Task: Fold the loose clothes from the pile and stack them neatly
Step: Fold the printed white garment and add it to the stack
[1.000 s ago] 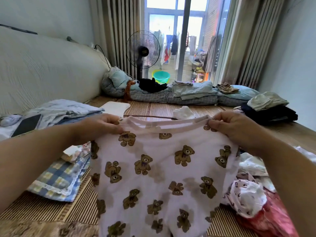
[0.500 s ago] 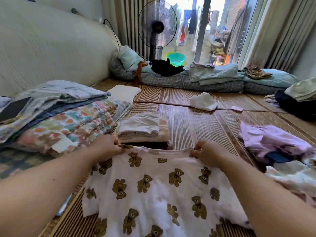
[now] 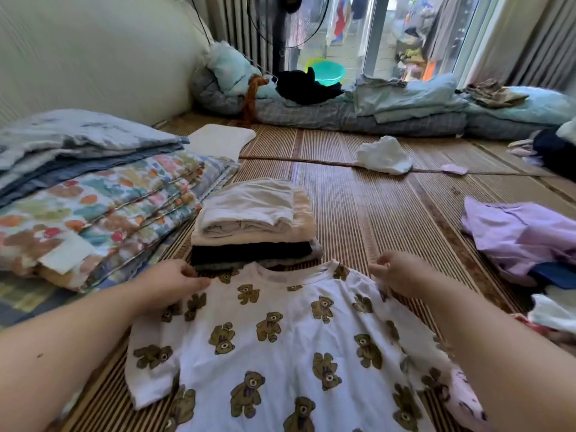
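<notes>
A white T-shirt with brown teddy bears (image 3: 280, 353) lies spread flat on the striped mat, its neckline towards the far side. My left hand (image 3: 170, 283) pinches its left shoulder. At the right shoulder, my right hand (image 3: 402, 275) holds the fabric with curled fingers. Just beyond the neckline stands a stack of folded clothes (image 3: 255, 226), cream and white on top, dark below. Loose clothes lie at the right: a purple garment (image 3: 523, 235) and white pieces (image 3: 551, 313) nearer me.
Folded floral quilts (image 3: 103, 210) and grey-blue bedding (image 3: 78, 141) are piled on the left. A crumpled white cloth (image 3: 385, 155) lies mid-mat. Rolled bedding (image 3: 405, 110) lines the far edge by the window, with a green basin (image 3: 327, 71) behind it.
The shirt, held up in the air a second ago, has been lowered and now lies flat on the mat. Both hands came down with its shoulders and the view tipped downward.
</notes>
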Motion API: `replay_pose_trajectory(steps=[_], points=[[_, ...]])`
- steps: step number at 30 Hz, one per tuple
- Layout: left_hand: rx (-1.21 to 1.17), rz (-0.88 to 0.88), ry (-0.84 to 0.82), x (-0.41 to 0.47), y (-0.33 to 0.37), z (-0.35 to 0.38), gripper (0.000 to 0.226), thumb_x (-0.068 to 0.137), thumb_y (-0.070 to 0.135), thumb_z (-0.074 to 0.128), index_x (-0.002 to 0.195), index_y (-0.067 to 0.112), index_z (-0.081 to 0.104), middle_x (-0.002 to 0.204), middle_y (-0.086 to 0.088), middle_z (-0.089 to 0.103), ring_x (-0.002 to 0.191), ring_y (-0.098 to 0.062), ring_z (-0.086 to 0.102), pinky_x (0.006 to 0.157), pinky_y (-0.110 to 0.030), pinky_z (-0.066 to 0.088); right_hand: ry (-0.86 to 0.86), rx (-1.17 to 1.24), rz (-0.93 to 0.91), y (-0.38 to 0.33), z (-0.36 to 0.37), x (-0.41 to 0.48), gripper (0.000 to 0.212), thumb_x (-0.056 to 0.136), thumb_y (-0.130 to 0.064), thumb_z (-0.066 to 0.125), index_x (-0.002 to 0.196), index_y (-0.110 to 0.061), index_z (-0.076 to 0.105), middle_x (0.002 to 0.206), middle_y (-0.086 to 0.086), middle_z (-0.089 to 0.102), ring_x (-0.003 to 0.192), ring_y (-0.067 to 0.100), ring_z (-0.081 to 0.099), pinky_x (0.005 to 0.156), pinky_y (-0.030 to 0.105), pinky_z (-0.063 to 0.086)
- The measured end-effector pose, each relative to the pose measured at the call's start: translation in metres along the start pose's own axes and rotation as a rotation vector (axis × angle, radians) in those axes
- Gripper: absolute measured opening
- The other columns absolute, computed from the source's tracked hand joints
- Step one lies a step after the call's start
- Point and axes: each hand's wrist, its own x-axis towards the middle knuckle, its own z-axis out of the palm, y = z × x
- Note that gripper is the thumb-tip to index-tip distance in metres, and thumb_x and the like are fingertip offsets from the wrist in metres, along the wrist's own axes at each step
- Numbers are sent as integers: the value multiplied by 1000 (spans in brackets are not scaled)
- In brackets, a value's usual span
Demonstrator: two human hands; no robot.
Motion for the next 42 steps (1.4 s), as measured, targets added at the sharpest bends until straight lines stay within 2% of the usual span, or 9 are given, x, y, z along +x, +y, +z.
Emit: replay_pose_trajectory(steps=[5, 11, 19, 22, 26, 32, 36, 39, 42], points=[[167, -89, -189, -39, -27, -9, 47, 68, 59, 73, 97, 27, 57, 97, 9, 58, 87, -5, 55, 69, -22, 45, -254, -233, 159, 48, -13, -51, 48, 79, -63, 64, 70, -16, 60, 68, -4, 55, 61, 11, 50, 53, 23, 37], [213, -214, -155, -88, -34, -8, 23, 74, 40, 70, 78, 18, 62, 77, 3, 59, 64, -8, 54, 48, -19, 36, -204, -93, 243, 45, -1, -85, 18, 81, -30, 72, 83, -13, 68, 81, 1, 67, 74, 15, 64, 59, 24, 47], [-1156, -287, 348, -108, -1, 16, 7, 85, 15, 61, 87, 11, 67, 81, -16, 69, 78, -33, 65, 82, -51, 54, 341, 355, 144, 28, -19, -91, 12, 89, -23, 59, 81, -14, 55, 73, 4, 60, 61, 17, 55, 50, 28, 34], [-870, -210, 422, -103, 29, 14, 19, 89, 28, 56, 85, 12, 65, 77, -13, 68, 73, -31, 63, 64, -36, 50, 405, 381, 103, 17, -28, -83, 9, 84, -18, 64, 87, -13, 58, 75, 4, 60, 63, 18, 59, 51, 27, 41], [-557, -68, 290, -97, 63, 8, 19, 87, 22, 57, 92, 4, 62, 85, -16, 66, 82, -35, 63, 69, -38, 48, 339, 465, 123, -14, -31, -70, 17, 80, -14, 70, 89, -12, 55, 82, 9, 60, 72, 23, 62, 66, 38, 57], [-1024, -36, -314, -97, 109, 20, 6, 96, 30, 51, 100, 25, 52, 101, -3, 56, 79, -23, 71, 51, -24, 50, -221, 668, 69, -62, -5, -66, 25, 90, -27, 64, 102, -6, 58, 93, 14, 68, 73, 24, 73, 59, 29, 55], [-852, -32, -42, -70, 89, 25, 9, 90, 35, 59, 92, 27, 57, 104, -2, 63, 74, -18, 73, 58, -27, 52, -32, 602, 127, -47, 7, -44, 20, 91, -21, 63, 106, -8, 59, 91, 12, 68, 70, 22, 72, 48, 25, 50], [-440, -223, 160, -56, 59, 33, 51, 78, 46, 67, 116, 13, 57, 120, -12, 56, 93, -28, 60, 72, -33, 45, 133, 381, 163, -26, 15, -27, 38, 87, -21, 69, 119, -5, 58, 91, 4, 62, 74, 15, 62, 53, 24, 44], [-378, -291, 149, -52, 43, 41, 49, 74, 54, 68, 95, 10, 62, 95, -9, 61, 80, -26, 59, 66, -31, 46, 92, 303, 184, -21, 25, -14, 59, 81, -29, 75, 130, -3, 52, 101, 7, 62, 85, 17, 60, 65, 24, 45]])
